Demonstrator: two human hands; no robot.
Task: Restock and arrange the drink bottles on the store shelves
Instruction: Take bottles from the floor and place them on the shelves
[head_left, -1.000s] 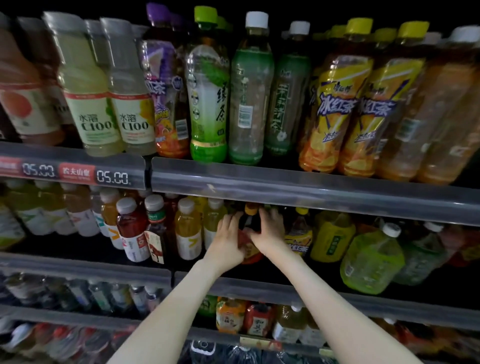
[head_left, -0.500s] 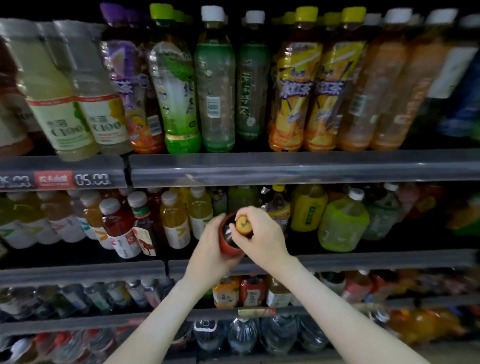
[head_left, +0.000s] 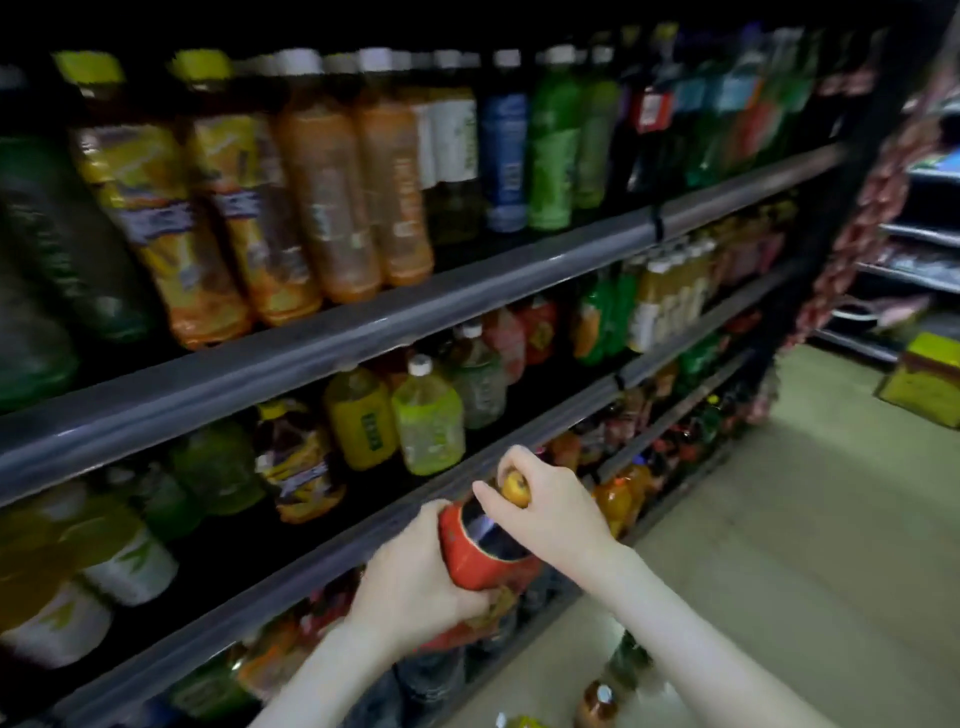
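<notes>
Both hands hold the dark plastic bottle with red label and orange-yellow cap (head_left: 467, 551) out in the aisle, just near of the middle shelf's grey front rail (head_left: 291, 582): the left hand (head_left: 410, 587) wraps its body, and the right hand (head_left: 556, 514) pinches its cap. A second ago they reached in among the shelved bottles (head_left: 426, 421), so it has been pulled out, probably for re-placing. The view has swung right along the aisle.
</notes>
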